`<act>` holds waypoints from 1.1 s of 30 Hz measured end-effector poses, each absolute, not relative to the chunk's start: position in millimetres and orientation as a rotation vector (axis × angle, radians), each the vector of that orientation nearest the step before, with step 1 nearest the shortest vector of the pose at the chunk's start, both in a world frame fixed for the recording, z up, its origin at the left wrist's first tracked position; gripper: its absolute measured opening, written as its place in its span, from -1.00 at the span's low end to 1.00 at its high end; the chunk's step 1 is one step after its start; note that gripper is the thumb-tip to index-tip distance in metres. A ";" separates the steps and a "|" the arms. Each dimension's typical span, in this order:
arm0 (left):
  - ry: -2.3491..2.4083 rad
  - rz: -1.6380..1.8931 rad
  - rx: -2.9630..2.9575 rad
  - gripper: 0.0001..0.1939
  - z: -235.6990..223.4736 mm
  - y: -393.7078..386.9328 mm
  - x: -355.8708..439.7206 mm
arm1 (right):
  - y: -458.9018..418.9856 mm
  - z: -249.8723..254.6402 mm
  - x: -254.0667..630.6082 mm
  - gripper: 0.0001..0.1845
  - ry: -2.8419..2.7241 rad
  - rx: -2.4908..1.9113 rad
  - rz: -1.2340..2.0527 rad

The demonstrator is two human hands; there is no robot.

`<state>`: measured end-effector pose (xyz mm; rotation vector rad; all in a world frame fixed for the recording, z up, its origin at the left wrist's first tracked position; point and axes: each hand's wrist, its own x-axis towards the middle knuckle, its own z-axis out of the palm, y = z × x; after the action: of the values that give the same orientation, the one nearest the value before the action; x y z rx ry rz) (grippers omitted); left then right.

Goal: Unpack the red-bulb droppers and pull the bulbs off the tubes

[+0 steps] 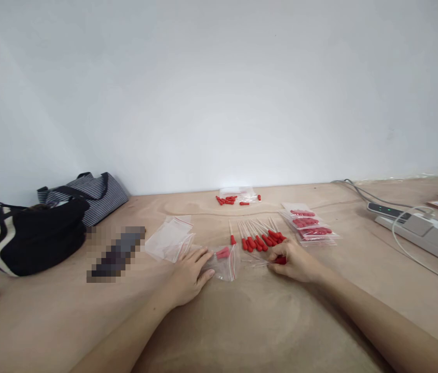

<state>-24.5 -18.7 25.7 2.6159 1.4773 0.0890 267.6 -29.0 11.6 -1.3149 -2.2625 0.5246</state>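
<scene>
Pinching red-bulbed droppers (280,260) between closed fingertips, exact count unclear, the right hand (296,261) has their thin stems lying leftward, toward the clear bag (224,270); the left hand (187,277), loosely spread, rests at the bag's left end.

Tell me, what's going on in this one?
A person's left hand rests on a clear bag with red pieces inside, while the right hand grips red-bulbed droppers. Loose droppers lie fanned out on the table. Overlapping filled bags sit to the right, flat clear bags to the left.
</scene>
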 end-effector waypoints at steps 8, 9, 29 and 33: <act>1.499 0.059 2.615 -0.51 29.4 -20.3 -26.5 | -21.2 20.6 292.1 -0.87 -1.968 -1.373 0.841; 1.505 0.058 2.612 -0.51 30.1 -21.1 -26.9 | -19.0 21.6 292.5 -0.85 -1.905 -1.382 0.862; 1.414 0.105 2.615 -0.55 34.9 -23.3 -33.9 | 30.0 23.2 173.2 -0.73 -2.034 -1.919 -0.123; 1.418 0.081 2.603 -0.55 37.1 -25.3 -32.1 | 23.0 21.9 171.1 -0.77 -2.073 -1.874 -0.158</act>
<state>-32.1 -25.3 37.1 2.6032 1.4182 0.0809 171.1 23.0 21.9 -1.8744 -2.0728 -0.1579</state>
